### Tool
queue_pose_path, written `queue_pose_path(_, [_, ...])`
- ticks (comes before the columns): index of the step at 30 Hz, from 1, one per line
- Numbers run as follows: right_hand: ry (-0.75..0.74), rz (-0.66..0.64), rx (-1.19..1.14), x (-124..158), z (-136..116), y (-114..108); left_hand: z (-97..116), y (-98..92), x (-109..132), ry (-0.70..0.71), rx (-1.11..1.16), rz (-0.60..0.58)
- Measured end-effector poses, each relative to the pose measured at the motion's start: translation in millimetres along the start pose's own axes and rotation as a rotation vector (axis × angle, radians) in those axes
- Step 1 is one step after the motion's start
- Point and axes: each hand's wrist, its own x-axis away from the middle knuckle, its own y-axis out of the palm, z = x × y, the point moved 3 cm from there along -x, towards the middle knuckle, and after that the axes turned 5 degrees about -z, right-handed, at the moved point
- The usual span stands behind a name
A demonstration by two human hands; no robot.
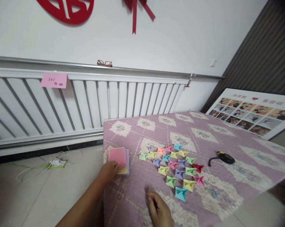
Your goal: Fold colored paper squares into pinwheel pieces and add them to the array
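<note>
Mauve patterned tabletop (pixel 251 148) bears twenty folded coloured paper shapes (pixel 172 165) and one pink-topped paper stack (pixel 119 157) touched by the loose left hand (pixel 108 172); right hand (pixel 159 208) curled, grip unclear.

Red round wall ornament (pixel 66 11): top edge cuts it off.
Pink paper note (pixel 54 80): writing too small for us to read.
Right hand (pixel 160 209): bottom edge cuts it; we cannot make out its grip.
Stack of pastel paper squares (pixel 119 159): corner hidden under left hand (pixel 108 171).
</note>
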Motion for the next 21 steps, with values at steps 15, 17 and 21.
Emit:
queue_pose_path(15, [0.008, -0.012, -0.001, 1, 6, 2, 2, -17.2, 7, -0.017, 0.064, 0.178])
queue_pose_path(17, [0.005, -0.008, -0.003, 1, 10, 4, 15, -20.7, 23, 0.028, 0.045, 0.235])
queue_pose_path(21, [0.017, 0.069, 0.017, 2, 13, 6, 53, -0.1, 65, 0.252, -0.072, 0.232])
